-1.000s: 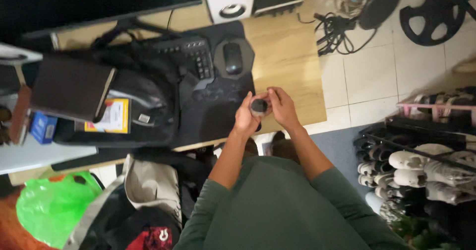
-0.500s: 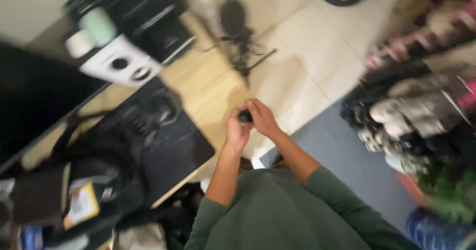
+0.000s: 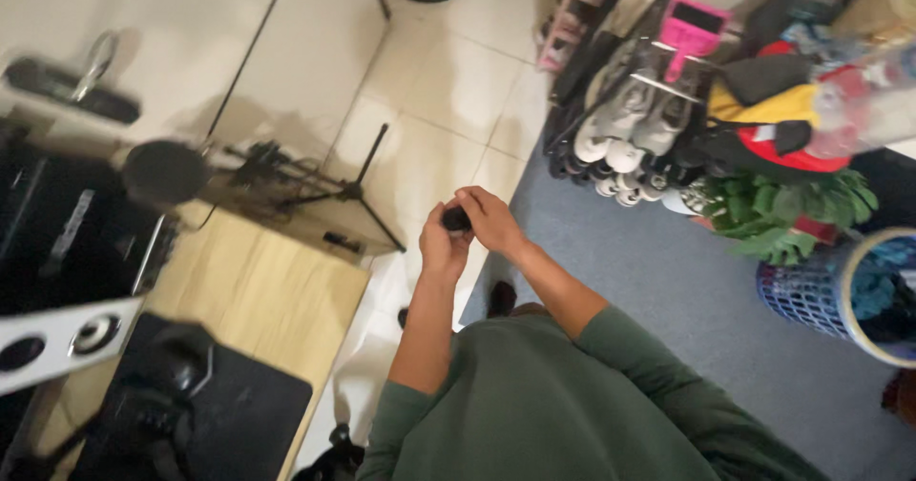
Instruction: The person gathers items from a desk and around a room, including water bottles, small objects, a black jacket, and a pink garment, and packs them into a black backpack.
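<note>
Head view: both hands meet mid-frame over the tiled floor. Left hand [image 3: 441, 243] and right hand [image 3: 487, 217] both grasp a small dark round object [image 3: 456, 219], fingers curled around it. Wooden desk [image 3: 253, 295] sits lower left, shoe rack [image 3: 625, 123] upper right, green plant [image 3: 778, 216] at right.

Lived-in home room, wooden desk [image 3: 253, 295] with white speaker [image 3: 57, 343] and dark desk mat [image 3: 239, 419] at lower left, tiled floor [image 3: 434, 90] upper centre, shoe rack [image 3: 620, 109] full of sneakers upper right, leafy plant [image 3: 778, 214], blue laundry basket [image 3: 811, 295] at right, grey carpet [image 3: 687, 300].
</note>
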